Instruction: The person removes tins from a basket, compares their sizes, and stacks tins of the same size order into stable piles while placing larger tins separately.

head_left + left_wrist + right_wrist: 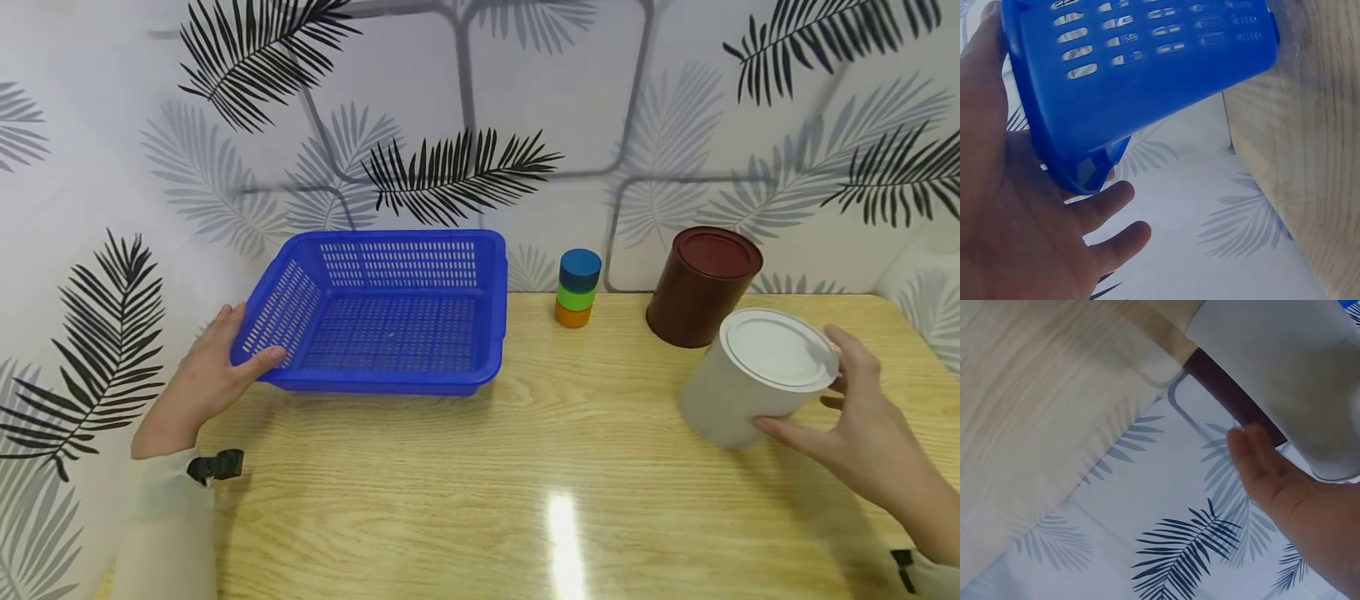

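Observation:
A blue slotted basket (491,333) sits on the wooden table (487,483), its near-left corner past the table's left edge. My left hand (243,337) cups that corner, thumb lying on the front rim. In the left wrist view the basket (1147,81) rests against my palm while the fingers (1116,240) stretch out straight below it. My right hand (802,383) grips a white lidded canister (720,400), tilted toward me at the right, thumb in front and fingers behind. The right wrist view shows that canister (1285,362) beside my fingers (1254,450).
A brown lidded canister (697,292) stands just behind the white one, near the wall. A small stack of blue, green and orange round pots (577,287) stands between it and the basket. Leaf-patterned wall covering surrounds the table on three sides.

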{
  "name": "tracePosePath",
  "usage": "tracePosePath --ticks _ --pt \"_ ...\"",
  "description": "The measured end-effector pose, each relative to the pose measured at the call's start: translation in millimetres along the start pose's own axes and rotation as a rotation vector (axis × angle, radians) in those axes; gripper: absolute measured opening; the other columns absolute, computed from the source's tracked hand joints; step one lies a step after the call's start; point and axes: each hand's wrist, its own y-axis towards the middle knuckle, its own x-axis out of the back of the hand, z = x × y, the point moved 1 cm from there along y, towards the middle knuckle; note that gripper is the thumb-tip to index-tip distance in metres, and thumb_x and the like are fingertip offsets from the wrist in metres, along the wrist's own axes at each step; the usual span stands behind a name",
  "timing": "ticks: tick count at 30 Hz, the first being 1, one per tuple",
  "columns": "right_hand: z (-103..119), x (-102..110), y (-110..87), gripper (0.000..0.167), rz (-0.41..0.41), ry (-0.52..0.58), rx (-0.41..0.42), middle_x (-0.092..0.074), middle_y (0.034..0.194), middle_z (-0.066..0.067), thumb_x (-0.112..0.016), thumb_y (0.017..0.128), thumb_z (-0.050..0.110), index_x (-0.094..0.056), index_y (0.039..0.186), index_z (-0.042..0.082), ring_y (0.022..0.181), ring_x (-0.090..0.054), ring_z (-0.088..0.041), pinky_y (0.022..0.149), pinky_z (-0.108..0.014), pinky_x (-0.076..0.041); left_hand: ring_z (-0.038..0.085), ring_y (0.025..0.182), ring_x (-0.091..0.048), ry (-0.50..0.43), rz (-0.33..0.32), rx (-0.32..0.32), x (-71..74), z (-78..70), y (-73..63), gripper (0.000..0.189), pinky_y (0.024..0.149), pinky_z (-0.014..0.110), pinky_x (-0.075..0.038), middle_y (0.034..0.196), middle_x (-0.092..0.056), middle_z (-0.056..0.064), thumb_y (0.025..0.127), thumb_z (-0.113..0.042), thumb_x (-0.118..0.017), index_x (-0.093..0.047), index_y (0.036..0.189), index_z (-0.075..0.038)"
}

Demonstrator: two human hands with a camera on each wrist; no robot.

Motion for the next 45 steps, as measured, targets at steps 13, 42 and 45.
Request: tracePosePath --ticks 13,42,45 --pt "32 15 -3.7 0.107 0.075 -0.33 0.007 -0.005 0.159 -0.038 -0.079 0.085 0.048 -0.016 0.162 0.009 0.144 -0.005 -0.06 0.101 -0.084 -0.005 0.059 0.145 -0.002 0.178 -0.075 -0.089 -11.1 -13.0 -27.3 0.103 0.105 0.077 -0.012 0.158 -0.002 0.04 0.097 -0.061 -0.056 -0.008 0.16 0.004" --pt "93 -24 -1.1 0.104 0.125 -0.42 0.138 -0.012 0.16 -0.035 -0.079 0.079 0.057 -0.027 0.161 0.022 0.146 -0.01 -0.055 0.108 -0.078 -0.001 0.049 0.148 0.013 0.277 -0.043 -0.242 -55.0 -74.2 -50.7 0.105 0.112 0.072 -0.001 0.163 0.01 0.03 0.093 -0.066 -0.057 -0.004 0.164 -0.009" --pt "98 -29 -0.2 0.103 0.116 -0.408 0.176 -0.013 0.161 -0.034 -0.08 0.079 0.056 -0.029 0.161 0.021 0.147 -0.01 -0.054 0.108 -0.078 -0.005 0.047 0.148 0.014 0.29 -0.042 -0.265 -62.0 -84.4 -52.8 0.105 0.112 0.072 -0.003 0.164 0.011 0.028 0.092 -0.069 -0.054 -0.005 0.164 -0.009"
